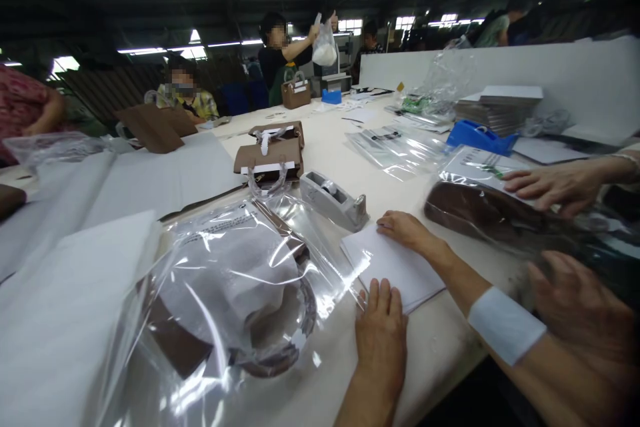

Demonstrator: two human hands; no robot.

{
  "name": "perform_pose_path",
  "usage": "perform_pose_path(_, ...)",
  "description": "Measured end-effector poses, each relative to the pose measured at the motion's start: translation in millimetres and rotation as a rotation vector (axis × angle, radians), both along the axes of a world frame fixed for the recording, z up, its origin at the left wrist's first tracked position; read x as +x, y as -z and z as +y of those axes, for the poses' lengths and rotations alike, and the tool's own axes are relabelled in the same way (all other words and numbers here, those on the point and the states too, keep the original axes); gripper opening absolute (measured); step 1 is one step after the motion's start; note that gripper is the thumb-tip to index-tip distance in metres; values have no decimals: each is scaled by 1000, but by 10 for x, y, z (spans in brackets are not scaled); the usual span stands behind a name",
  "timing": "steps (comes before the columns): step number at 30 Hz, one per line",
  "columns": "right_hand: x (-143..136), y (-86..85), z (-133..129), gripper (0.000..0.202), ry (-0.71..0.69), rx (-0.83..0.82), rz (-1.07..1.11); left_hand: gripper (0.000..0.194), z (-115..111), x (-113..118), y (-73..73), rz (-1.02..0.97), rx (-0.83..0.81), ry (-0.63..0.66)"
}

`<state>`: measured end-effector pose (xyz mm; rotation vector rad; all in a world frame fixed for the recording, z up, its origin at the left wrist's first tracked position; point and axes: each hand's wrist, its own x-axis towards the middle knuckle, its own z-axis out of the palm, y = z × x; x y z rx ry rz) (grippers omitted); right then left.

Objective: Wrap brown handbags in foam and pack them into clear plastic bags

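My left hand (381, 337) lies flat on the table with fingers together, its tips at the edge of a clear plastic bag (235, 280) that holds a brown paper bag wrapped in white tissue. My right hand (406, 229), with a white band on the wrist, rests palm down on a small stack of white paper sheets (387, 267). Neither hand grips anything. A grey tape dispenser (334, 200) stands just beyond the sheets.
At right, a co-worker's two hands (555, 183) press a brown bag in plastic (490, 217). Brown handled bags (269, 155), a blue tape dispenser (477, 137), stacked boards (500, 110) and loose plastic sleeves lie on the long white table (340, 147). Large white sheets (65, 307) cover the left. Other people work farther back.
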<state>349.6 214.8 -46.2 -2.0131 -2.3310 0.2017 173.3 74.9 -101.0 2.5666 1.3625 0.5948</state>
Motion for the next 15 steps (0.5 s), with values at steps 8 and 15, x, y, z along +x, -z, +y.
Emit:
perform_pose_path(8, -44, -617, -199, 12, 69, -30, -47, 25, -17, 3, -25, -114, 116, 24)
perform_pose_path(15, 18, -1535, -925, 18, 205, 163, 25, 53, -394, -128, -355, -651, 21, -101)
